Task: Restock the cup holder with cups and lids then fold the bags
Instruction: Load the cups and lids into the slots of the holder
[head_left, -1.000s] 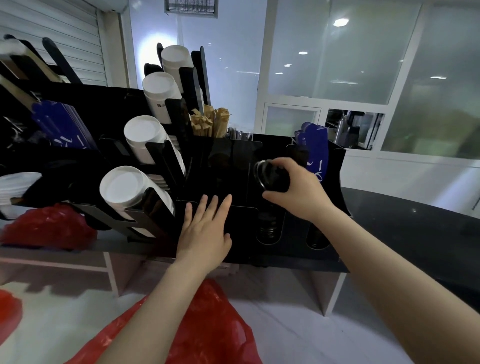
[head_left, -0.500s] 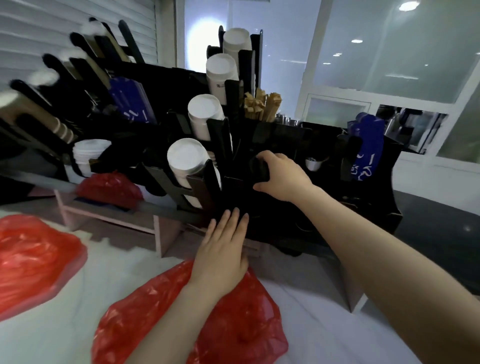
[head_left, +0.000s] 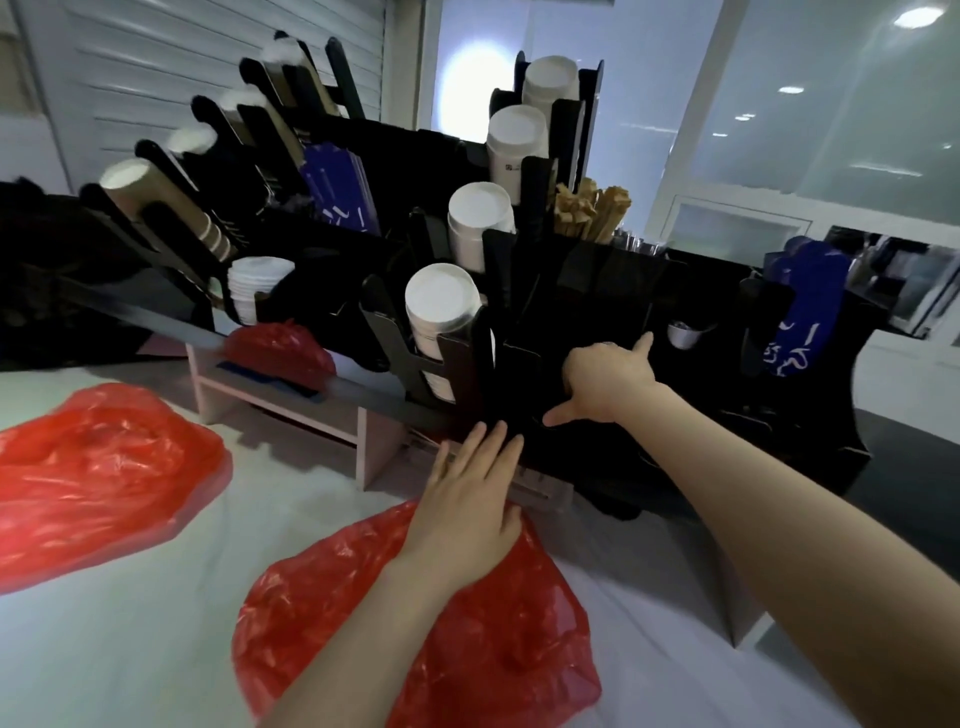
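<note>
The right hand (head_left: 605, 382) is sunk lower into the cup holder (head_left: 597, 291) than before; whether lids are gripped beneath it cannot be told. The left hand (head_left: 470, 499) is held flat just beside it, likely to steady the holder.

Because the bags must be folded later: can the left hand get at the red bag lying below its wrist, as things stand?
Probably yes. The left hand is open and empty, right above the far edge of the nearest red bag, and nothing lies between them.
</note>
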